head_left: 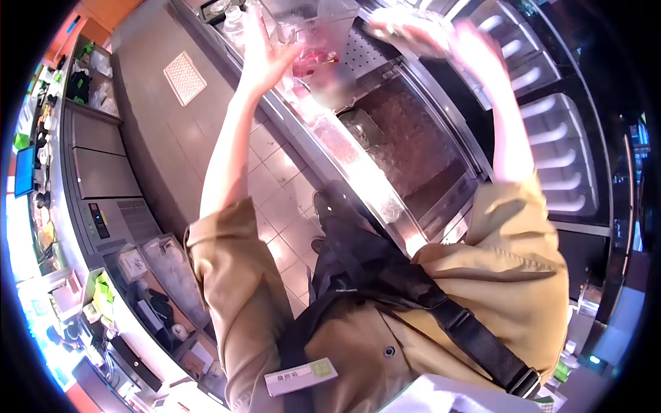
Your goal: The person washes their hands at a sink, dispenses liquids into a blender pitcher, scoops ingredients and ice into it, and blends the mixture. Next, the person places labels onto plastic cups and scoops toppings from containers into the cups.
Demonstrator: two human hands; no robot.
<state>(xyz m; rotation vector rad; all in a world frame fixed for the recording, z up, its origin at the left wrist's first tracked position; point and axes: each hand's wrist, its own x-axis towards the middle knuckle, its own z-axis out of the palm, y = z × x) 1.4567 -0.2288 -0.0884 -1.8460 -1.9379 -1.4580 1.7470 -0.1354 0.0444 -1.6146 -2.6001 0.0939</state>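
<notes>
Step in hand: by the look of it, handling a clear plastic container over the ice well; both arms are raised toward it.
Left hand: fingers spread and upright, palm laid flat against the container's near side wall; it presses rather than pinches.
Right hand: blurred; fingers appear loosely extended, lying over the far top edge of the container. Whether it grips or only touches, I cannot tell.
Container, position: between the two hands, touching the left palm, its top rim reaching toward the right hand; upright or slightly tilted, too blurred to say which.
Container, contents: a reddish patch low inside, just beside the left palm; what it is cannot be read.
Below the hands: the ice well, open, holding ice; a metal scoop lies in it, well apart from either hand.
Beside the left hand: a perforated steel drain plate, behind the container.
Beyond the right hand: white curved-handled bins in a rack.
Surface: a steel counter edge runs beneath both forearms.
Next move, judged: a firm two-sided hold is needed, as a flat palm alone gives little purchase on smooth plastic.
</notes>
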